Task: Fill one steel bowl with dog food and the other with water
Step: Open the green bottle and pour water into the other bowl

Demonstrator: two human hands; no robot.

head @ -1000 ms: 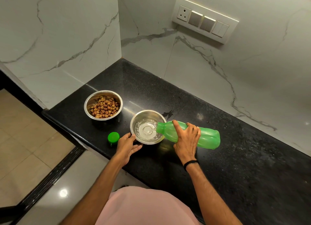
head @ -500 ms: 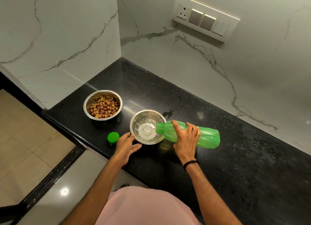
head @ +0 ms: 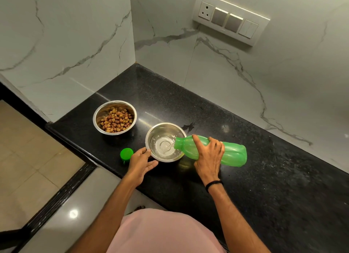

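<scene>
Two steel bowls stand on the black counter. The left bowl holds brown dog food kibble. The right bowl has clear water pooling in its bottom. My right hand grips a green plastic bottle, tipped almost flat with its open mouth over the right bowl's rim, and water runs from it into the bowl. My left hand holds that bowl's near-left rim with thumb and fingers.
The bottle's green cap lies on the counter left of my left hand, near the front edge. Marble walls close the counter at back and left. A switch plate is on the back wall. Floor lies below left.
The water level in the right bowl has risen a little. The bottle and both hands keep nearly the same pose.
</scene>
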